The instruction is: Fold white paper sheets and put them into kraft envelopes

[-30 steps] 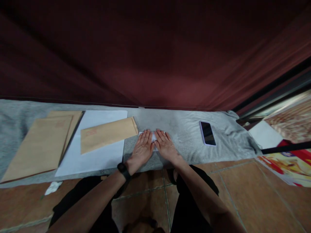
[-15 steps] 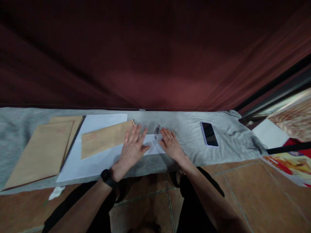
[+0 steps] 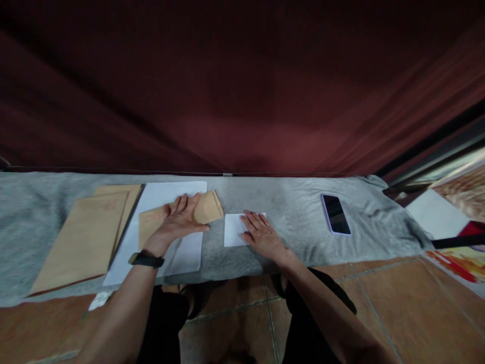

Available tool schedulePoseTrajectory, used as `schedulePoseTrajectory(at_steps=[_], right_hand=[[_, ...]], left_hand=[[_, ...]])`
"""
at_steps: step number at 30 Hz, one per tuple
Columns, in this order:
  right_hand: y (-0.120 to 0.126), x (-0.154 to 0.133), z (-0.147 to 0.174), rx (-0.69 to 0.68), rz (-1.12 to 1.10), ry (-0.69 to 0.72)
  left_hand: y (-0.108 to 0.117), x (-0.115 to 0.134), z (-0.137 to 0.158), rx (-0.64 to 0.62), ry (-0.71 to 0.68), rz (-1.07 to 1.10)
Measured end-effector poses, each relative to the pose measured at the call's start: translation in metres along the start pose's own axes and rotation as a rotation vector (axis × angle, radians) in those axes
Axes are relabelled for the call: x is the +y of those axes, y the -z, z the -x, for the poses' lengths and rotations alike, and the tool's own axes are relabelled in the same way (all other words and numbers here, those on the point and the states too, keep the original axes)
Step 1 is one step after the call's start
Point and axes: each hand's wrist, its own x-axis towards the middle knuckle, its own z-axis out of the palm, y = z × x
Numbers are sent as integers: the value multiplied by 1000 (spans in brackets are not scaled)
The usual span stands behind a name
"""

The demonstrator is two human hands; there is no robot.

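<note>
My right hand (image 3: pixel 262 235) lies flat with its fingers spread on a small folded white paper (image 3: pixel 232 230), covering its right part. My left hand (image 3: pixel 178 218), wearing a dark wristband, is over a small brown envelope (image 3: pixel 207 207), thumb apart from the fingers. Whether it touches the envelope I cannot tell. The envelope rests slantwise across white paper sheets (image 3: pixel 189 259) and reaches past their right edge. Left of the sheets are larger brown envelopes (image 3: pixel 81 237), overlapping one another.
A phone (image 3: pixel 336 214) with a pale purple edge lies to the right on the grey cloth (image 3: pixel 295 202). Behind it hangs a dark red curtain (image 3: pixel 242 101). Brown floor tiles (image 3: pixel 382 298) show in front, with a printed colourful sheet (image 3: pixel 460 263) at the right.
My left hand has moved left from the folded white paper to over the small envelope. My right hand stays on the paper. The view has shifted slightly.
</note>
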Motion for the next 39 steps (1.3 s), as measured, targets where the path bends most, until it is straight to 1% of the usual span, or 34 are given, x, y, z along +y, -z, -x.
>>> schedulePoseTrajectory(at_steps=[4, 8, 12, 16, 21, 23, 25, 27, 30, 34, 39], right_hand=[[5, 3, -3, -14, -28, 8], [6, 5, -5, -23, -49, 2], [7, 9, -6, -15, -60, -3], [11, 16, -11, 2, -65, -43], [14, 23, -16, 27, -85, -90], [16, 24, -16, 29, -83, -124], [18, 24, -17, 29, -82, -154], [20, 22, -17, 34, -85, -151], [19, 13, -17, 46, -88, -96], [15, 1, -17, 17, -89, -32], [15, 7, -18, 7, -78, -59]], left_hand=[[3, -3, -2, -30, -7, -12], [2, -5, -5, -4, -19, -48], [5, -1, -2, 34, -21, -77], [8, 7, 6, 114, -107, -90], [0, 13, 9, 197, -198, -77], [-3, 12, 9, 210, -222, -76], [-5, 10, 9, 187, -228, -74], [-4, 9, 9, 153, -220, -69], [-1, 8, 9, 116, -215, -59], [3, 9, 9, 83, -226, -49], [5, 8, 11, 33, -231, -56]])
